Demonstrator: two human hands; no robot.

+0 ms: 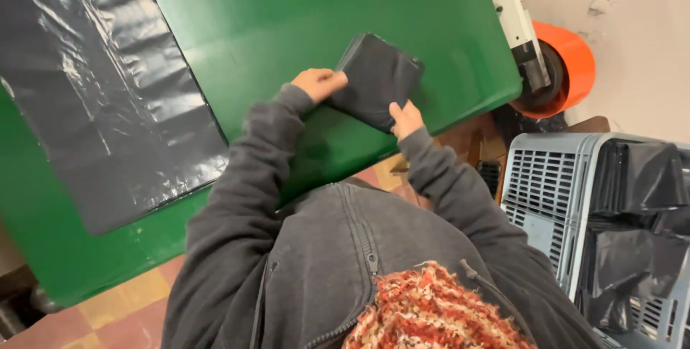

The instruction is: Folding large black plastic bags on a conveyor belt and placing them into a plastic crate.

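Black plastic, folded into a thick square packet (375,79), lies on the green table (287,18). My left hand (319,83) pinches its nine o'clock edge; my right hand (406,117) presses the five o'clock corner. Folding looks nearly done; flattening seems next.

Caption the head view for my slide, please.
Both hands press a folded black plastic bag on a green table.

Person wears a dark grey zip-up sweatshirt (338,263), soft fleece-like cloth, creased along both long sleeves. Metal zipper runs down the centre front; ribbed cuffs close at each wrist, left hand (320,83) and right hand (407,119) bare. A knitted scarf (431,313) in orange-red and cream sits at the neck.
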